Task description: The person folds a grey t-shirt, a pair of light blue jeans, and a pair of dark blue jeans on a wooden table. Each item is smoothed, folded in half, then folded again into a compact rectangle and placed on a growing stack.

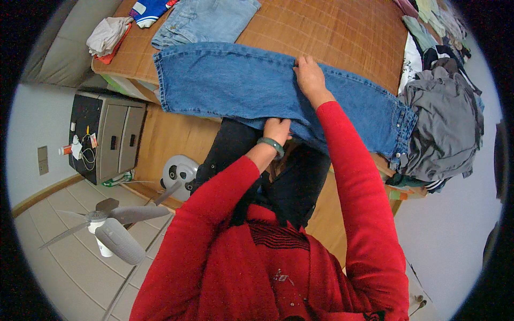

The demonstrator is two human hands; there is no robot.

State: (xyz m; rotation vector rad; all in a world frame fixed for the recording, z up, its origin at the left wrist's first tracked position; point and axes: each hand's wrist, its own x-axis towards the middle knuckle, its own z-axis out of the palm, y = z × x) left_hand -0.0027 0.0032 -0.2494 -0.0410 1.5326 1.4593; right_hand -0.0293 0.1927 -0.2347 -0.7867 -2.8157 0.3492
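Observation:
A pair of blue jeans (230, 80), folded lengthwise, lies across the near edge of the mat-covered bed, hems at the left and buttoned waistband at the right. My right hand (309, 77) is at the far edge of the jeans, its fingers closed on the denim around the middle. At the near edge, my left hand (277, 129), with a green bangle (272, 143) on its wrist, grips the fabric; its fingertips are partly hidden. The denim sags a little over the bed's edge beside this hand.
Folded light-blue jeans (203, 20) and a beige garment (109, 35) lie at the far left. A heap of dark clothes (447, 120) sits on the right. A grey nightstand (115, 139) and a standing fan (120, 230) are at my left.

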